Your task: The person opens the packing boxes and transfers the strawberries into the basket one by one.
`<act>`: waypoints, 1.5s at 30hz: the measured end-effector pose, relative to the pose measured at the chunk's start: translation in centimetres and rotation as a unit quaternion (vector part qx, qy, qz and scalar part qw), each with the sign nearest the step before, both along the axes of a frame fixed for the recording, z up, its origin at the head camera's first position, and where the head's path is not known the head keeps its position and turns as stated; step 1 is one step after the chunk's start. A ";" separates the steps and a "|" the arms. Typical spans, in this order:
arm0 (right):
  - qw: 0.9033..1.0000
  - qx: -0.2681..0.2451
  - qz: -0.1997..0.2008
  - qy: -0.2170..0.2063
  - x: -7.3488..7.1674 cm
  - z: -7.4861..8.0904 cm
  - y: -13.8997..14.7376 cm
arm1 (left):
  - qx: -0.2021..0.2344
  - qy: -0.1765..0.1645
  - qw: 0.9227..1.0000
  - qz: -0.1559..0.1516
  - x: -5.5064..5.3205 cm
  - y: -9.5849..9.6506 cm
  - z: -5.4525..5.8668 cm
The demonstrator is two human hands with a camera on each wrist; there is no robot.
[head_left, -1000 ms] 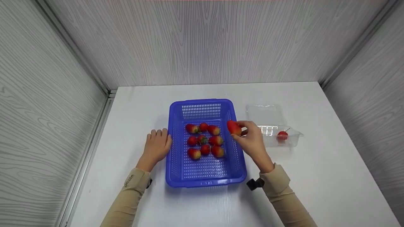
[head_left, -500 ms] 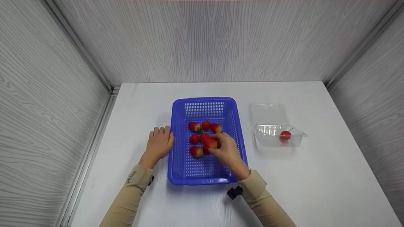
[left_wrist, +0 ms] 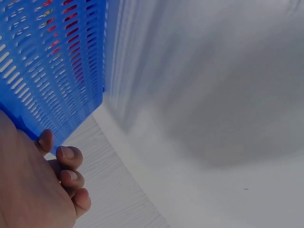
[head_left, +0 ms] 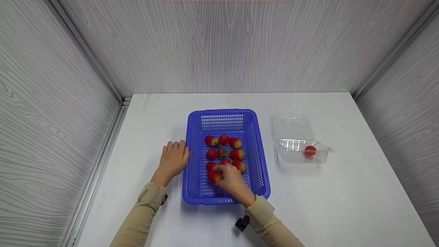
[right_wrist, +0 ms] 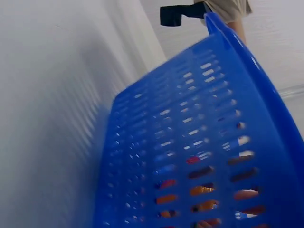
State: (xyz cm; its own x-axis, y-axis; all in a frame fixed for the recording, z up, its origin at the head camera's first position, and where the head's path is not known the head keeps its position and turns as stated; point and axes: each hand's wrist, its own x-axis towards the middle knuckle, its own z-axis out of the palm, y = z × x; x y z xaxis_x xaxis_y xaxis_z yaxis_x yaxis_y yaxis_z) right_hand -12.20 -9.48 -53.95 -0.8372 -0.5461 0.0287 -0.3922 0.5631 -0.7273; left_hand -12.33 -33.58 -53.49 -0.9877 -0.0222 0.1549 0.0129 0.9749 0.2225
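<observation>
A blue plastic basket (head_left: 192, 161) holds several strawberries (head_left: 236, 154) and smaller round red fruits (head_left: 211, 154) set in rows. Low in the basket, my right hand (head_left: 233, 180) pinches a red strawberry (head_left: 214, 176) with a yellowish end, below the front row. In the right wrist view the basket's slotted wall (right_wrist: 156, 128) hides most of that hand. My left hand (head_left: 172, 159) grips the left rim of the basket; the left wrist view has its fingers (left_wrist: 69, 154) curled by the blue rim.
A clear plastic clamshell box (head_left: 286, 152) stands to the right of the basket, its lid (head_left: 291, 127) folded back. Inside it lies one red cherry (head_left: 310, 150) with a stem. Wood-grain panels (head_left: 219, 44) enclose the white table (head_left: 325, 202) at the back and sides.
My right hand has carried the strawberry from above the basket's right rim, over the fruit, down to the front row at left. The left hand stays at the rim.
</observation>
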 end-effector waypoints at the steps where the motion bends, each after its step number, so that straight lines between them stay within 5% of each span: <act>1: 1.000 0.010 0.002 -0.010 0.2 -0.1 -0.1 | 0.001 0.001 1.000 0.000 0.0 0.0 0.0; 9: 0.996 0.078 0.002 -0.044 0.7 -0.6 -0.8 | 0.003 0.003 1.000 -0.002 0.2 0.1 0.0; 15: 0.995 0.098 0.000 -0.025 0.6 -0.9 -1.0 | -0.001 0.007 1.000 -0.003 0.1 0.0 -0.1; 27: 0.997 0.054 0.012 -0.047 0.3 -1.1 -1.3 | 0.002 0.008 1.000 0.001 -0.1 -0.3 0.1; 33: 0.996 0.060 -0.014 -0.069 0.7 -1.0 -1.0 | 0.000 -0.010 1.000 -0.002 -0.1 -0.1 0.0; 40: 0.993 0.088 -0.071 0.037 0.7 -0.3 -0.5 | 0.000 -0.008 1.000 -0.008 -0.3 0.1 0.1; 45: 0.987 0.023 -0.110 0.118 0.1 1.4 1.4 | -0.011 0.005 1.000 -0.010 -0.2 0.1 0.0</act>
